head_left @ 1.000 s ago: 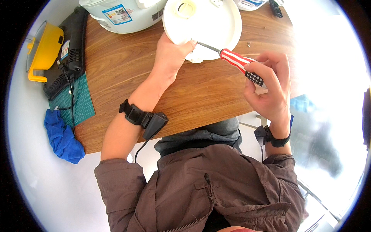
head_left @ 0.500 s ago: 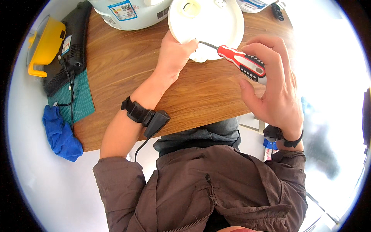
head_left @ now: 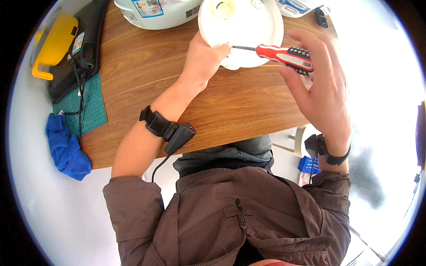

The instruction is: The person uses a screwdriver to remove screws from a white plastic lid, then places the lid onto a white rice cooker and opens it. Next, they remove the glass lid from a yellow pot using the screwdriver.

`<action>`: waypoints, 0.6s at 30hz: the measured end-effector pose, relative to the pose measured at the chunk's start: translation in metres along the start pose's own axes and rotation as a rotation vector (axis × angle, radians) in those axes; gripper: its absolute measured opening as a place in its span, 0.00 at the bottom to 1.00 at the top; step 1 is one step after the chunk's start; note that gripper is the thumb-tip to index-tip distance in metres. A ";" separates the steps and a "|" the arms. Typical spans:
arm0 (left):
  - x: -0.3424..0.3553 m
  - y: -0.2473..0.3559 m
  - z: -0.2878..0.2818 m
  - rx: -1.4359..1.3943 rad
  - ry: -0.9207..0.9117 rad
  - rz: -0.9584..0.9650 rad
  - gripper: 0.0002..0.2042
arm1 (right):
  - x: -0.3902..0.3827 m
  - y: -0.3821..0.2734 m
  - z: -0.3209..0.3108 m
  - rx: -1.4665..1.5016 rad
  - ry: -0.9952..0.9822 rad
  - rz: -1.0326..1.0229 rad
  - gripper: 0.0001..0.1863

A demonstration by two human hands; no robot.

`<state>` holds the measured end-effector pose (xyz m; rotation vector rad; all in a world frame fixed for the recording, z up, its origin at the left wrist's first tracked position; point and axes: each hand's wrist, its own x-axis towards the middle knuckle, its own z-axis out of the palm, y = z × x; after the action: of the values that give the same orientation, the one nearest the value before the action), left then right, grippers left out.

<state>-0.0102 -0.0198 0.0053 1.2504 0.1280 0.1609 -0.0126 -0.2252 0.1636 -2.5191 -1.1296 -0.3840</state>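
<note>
A round white plastic cover [head_left: 253,29] with a ring-shaped fitting is tilted up at the table's far edge. My left hand [head_left: 202,60] grips its lower left rim, the thumb on the near face. By that thumb is the metal tip of a screwdriver [head_left: 284,55], whose red, white and black handle has a star pattern. My right hand [head_left: 324,86] holds the handle's rear end, with the thumb beneath and fingers curved over the top. The handle's end is hidden in this hand, and any screw at the tip is too small to make out.
Behind the wooden table [head_left: 248,104] stand a pale rounded appliance [head_left: 171,20] and another white container [head_left: 295,6]. At left are a yellow pan-like item [head_left: 55,42], a black device [head_left: 91,53] with a cable, a green cutting mat [head_left: 95,104] and a blue cloth [head_left: 66,148].
The screwdriver has swung from a slant to nearly level, its tip staying by my left thumb. My right thumb has come up against the handle.
</note>
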 end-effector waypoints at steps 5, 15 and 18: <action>0.003 -0.003 -0.002 -0.001 -0.002 0.002 0.21 | -0.004 0.005 0.004 -0.045 -0.050 -0.001 0.25; 0.001 0.000 -0.001 -0.007 0.014 0.006 0.21 | 0.001 0.003 0.002 0.096 0.062 -0.080 0.24; 0.001 0.000 0.000 0.013 0.012 0.008 0.21 | -0.004 0.010 0.004 0.078 -0.033 -0.097 0.23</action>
<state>-0.0096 -0.0193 0.0047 1.2628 0.1342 0.1751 -0.0075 -0.2323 0.1562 -2.4179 -1.2583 -0.3188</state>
